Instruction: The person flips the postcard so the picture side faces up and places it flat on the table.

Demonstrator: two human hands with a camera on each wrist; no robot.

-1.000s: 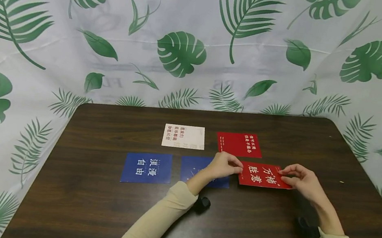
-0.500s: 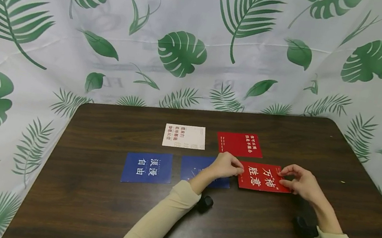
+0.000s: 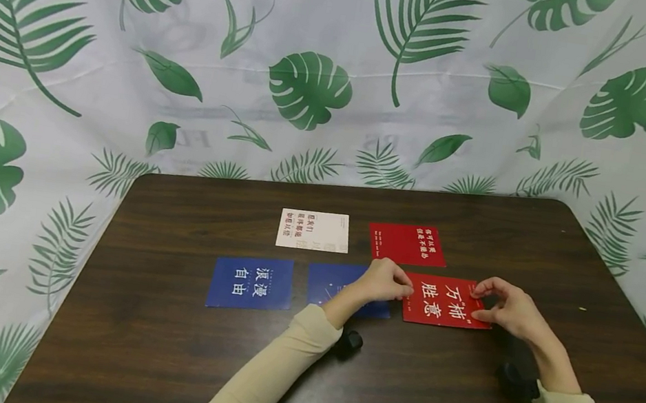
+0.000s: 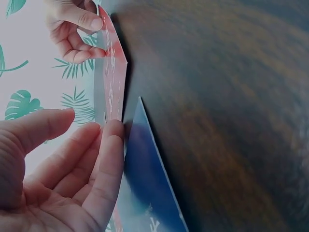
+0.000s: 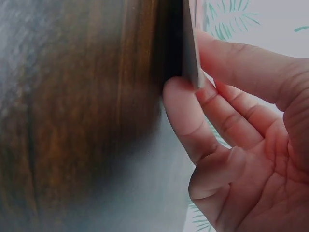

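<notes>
A red card (image 3: pixel 436 314) with large white characters lies near the tabletop, right of centre in the head view. At its right side my right hand (image 3: pixel 513 313) pinches it; the right wrist view has the thumb on the card's face and a fingertip (image 5: pixel 181 92) at its lower edge. My left hand (image 3: pixel 378 281) touches the left edge with its fingertips, the thumb held apart from the fingers in the left wrist view. Under the left hand a blue card (image 3: pixel 327 279) is partly hidden. Just behind, a second red card (image 3: pixel 394 243) lies flat.
Another blue card (image 3: pixel 223 281) lies further left, and a white card (image 3: pixel 328 227) with printed characters sits behind it to the right. The dark wood table (image 3: pixel 149 357) reaches back to a white curtain (image 3: pixel 220 95) patterned with green leaves.
The held red card has tipped down flatter, its near edge coming lower toward the table. Both hands stay almost in place at its two sides; the other cards lie as before.
</notes>
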